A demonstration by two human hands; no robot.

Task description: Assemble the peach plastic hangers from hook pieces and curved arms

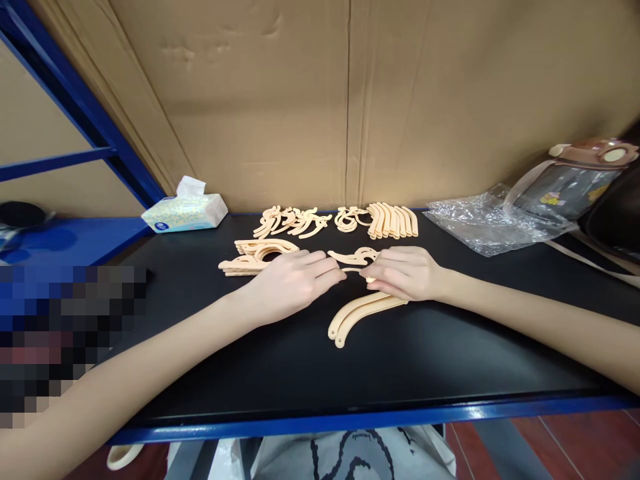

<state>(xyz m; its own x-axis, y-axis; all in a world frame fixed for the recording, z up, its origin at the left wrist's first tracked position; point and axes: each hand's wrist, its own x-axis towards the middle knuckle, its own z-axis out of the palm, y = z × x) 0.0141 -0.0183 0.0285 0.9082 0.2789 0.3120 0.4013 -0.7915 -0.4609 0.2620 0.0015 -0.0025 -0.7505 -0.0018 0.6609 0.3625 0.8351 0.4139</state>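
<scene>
My left hand and my right hand meet over the middle of the black table, fingertips pinched. A thin beige strip runs between them, held at both ends; most of it is hidden by my fingers. A small pale bit shows under my right fingertips. Just below my right hand lie two curved beige pieces with holes at their ends, side by side. Behind my hands rests a hooked beige piece. Left of my left hand are stacked curved beige pieces, partly covered by it.
Along the back stand a row of curved strips, ring-ended pieces and a pile of small branched pieces. A tissue box sits at back left. Clear plastic wrap and a strapped bottle occupy the right.
</scene>
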